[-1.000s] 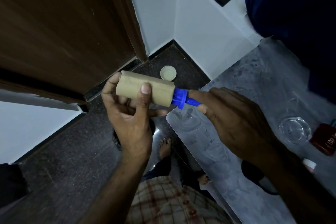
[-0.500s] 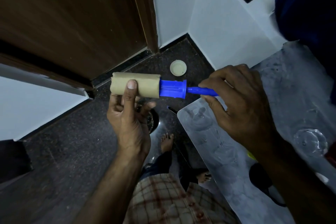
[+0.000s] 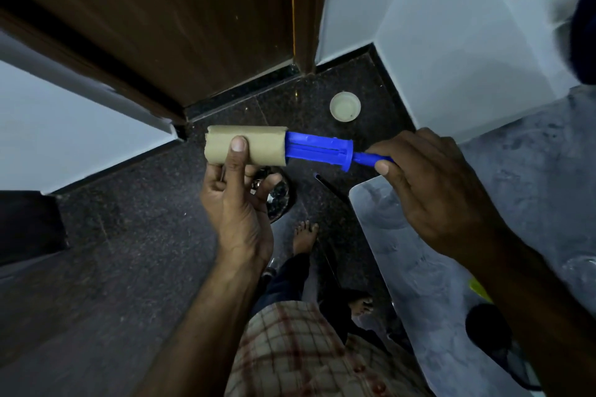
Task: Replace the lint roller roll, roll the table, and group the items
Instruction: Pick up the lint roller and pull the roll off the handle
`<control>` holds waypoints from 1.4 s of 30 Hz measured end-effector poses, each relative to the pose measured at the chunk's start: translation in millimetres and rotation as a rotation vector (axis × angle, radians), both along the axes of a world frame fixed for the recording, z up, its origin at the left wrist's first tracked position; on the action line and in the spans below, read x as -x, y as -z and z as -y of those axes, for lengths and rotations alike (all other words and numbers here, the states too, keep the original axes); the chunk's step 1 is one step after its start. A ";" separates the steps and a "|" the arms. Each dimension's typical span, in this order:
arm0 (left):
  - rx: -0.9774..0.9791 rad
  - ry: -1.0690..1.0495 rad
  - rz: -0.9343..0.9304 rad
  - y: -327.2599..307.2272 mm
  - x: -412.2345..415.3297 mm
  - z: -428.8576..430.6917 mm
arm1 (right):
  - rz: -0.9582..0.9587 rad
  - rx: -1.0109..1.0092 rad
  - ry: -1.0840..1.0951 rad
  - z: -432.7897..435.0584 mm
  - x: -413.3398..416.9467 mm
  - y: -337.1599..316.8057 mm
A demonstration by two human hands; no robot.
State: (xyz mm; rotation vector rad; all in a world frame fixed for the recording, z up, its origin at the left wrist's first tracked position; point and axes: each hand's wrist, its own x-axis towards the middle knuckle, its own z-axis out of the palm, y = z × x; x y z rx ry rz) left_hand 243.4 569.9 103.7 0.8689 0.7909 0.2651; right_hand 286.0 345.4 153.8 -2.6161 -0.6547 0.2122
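A brown cardboard roll (image 3: 258, 147) is held level over the dark floor, gripped by my left hand (image 3: 237, 203) with the thumb on top. About half of the blue lint roller (image 3: 317, 151) core sticks out of the roll's right end. My right hand (image 3: 432, 193) pinches the roller's thin blue handle at the right. The grey marbled table (image 3: 516, 190) lies to the right, under my right arm.
A brown door and white walls stand ahead. A small round white lid (image 3: 344, 106) lies on the floor near the corner. A dark round object (image 3: 280, 200) sits on the floor under my left hand. My bare feet (image 3: 304, 235) are below. A clear glass (image 3: 580, 271) shows at the table's right edge.
The cardboard roll has slid leftward off the blue core, which was almost fully covered a second ago. Both hands have moved apart.
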 end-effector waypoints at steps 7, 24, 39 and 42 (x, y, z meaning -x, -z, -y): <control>0.027 -0.079 -0.065 20.7 10.7 -18.9 | 0.069 0.000 -0.004 -8.0 -10.9 11.3; 0.173 -0.191 -0.185 73.2 17.7 -42.6 | -0.013 -0.053 -0.011 -22.8 -29.1 42.4; 0.107 -0.293 -0.554 222.0 16.0 -58.2 | -0.095 -0.053 -0.111 -71.7 -38.6 81.2; 0.133 -0.303 -0.615 244.7 16.9 -62.8 | -0.098 -0.035 -0.126 -80.1 -42.1 90.0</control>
